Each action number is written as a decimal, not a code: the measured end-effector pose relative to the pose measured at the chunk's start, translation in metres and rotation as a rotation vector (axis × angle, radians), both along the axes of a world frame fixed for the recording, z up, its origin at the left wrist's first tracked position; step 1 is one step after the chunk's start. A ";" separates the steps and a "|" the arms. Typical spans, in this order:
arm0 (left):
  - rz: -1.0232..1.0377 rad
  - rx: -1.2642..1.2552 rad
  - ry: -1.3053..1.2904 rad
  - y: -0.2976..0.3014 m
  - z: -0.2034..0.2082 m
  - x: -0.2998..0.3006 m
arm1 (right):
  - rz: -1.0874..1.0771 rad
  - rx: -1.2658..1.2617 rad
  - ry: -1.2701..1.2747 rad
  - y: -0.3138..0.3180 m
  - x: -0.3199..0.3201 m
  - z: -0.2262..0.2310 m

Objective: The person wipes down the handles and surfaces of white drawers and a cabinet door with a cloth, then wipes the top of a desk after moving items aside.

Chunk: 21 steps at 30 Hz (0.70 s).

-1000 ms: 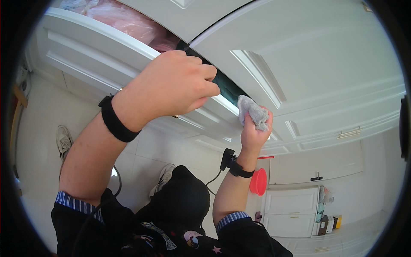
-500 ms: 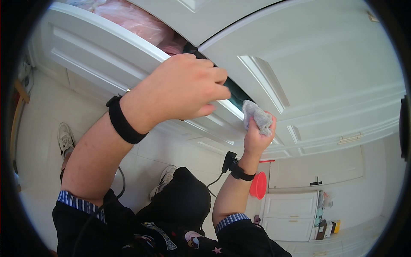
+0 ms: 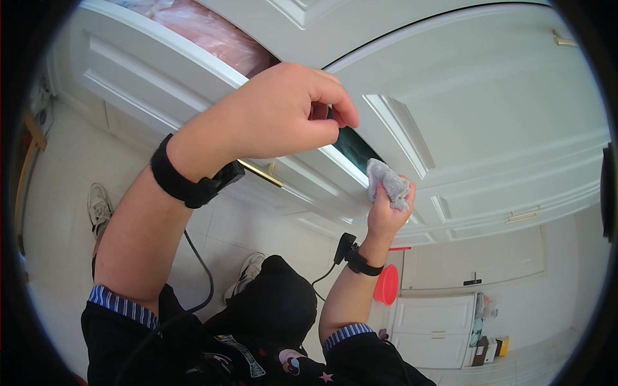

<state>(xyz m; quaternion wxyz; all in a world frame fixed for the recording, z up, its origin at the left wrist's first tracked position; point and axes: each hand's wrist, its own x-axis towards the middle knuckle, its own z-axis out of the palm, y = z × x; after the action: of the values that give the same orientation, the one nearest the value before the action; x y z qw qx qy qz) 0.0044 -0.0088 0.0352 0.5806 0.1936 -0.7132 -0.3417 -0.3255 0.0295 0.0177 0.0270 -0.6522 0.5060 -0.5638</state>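
Observation:
My left hand (image 3: 283, 112) is over the top edge of a pulled-out white drawer (image 3: 129, 67). Its fingers are loosely curled, with a gap between thumb and forefinger, and nothing shows in it. A crumpled grey cloth (image 3: 386, 183) is gripped in my right hand (image 3: 385, 217), close to the drawer's right end. Inside the drawer, pink items in clear plastic (image 3: 206, 32) lie at the left. Something dark green (image 3: 351, 147) shows through the narrow gap at the right. A gold bar handle (image 3: 261, 174) sits on the drawer front, just below my left wrist.
White cabinet doors (image 3: 470, 96) rise directly beyond the drawer. A red basin (image 3: 386, 285) is to the right of my right wrist. Black cables (image 3: 205, 264) run from my wristbands. At lower right are a white cupboard (image 3: 431, 315) and several boxes (image 3: 489, 350).
My left hand has lifted slightly and its wrist has turned, bringing the wristband's black block and the drawer handle into sight. My right hand and the cloth have barely moved.

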 end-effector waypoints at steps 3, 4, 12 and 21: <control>-0.007 0.013 -0.029 0.003 0.002 0.001 | 0.005 -0.002 0.021 0.000 0.001 0.000; -0.015 0.027 -0.035 0.004 0.003 0.001 | -0.002 -0.008 0.025 -0.001 0.000 0.000; -0.044 0.030 -0.048 0.007 0.005 0.003 | -0.022 -0.003 0.021 -0.001 -0.004 -0.003; -0.007 -0.289 -0.567 0.058 0.017 -0.033 | 0.033 -0.023 0.003 -0.002 -0.004 -0.002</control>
<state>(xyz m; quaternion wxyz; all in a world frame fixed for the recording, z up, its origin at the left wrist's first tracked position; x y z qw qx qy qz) -0.0285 0.0490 0.0526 0.3790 0.1940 -0.8885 -0.1712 -0.3297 0.0278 0.0156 0.0280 -0.6616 0.4889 -0.5679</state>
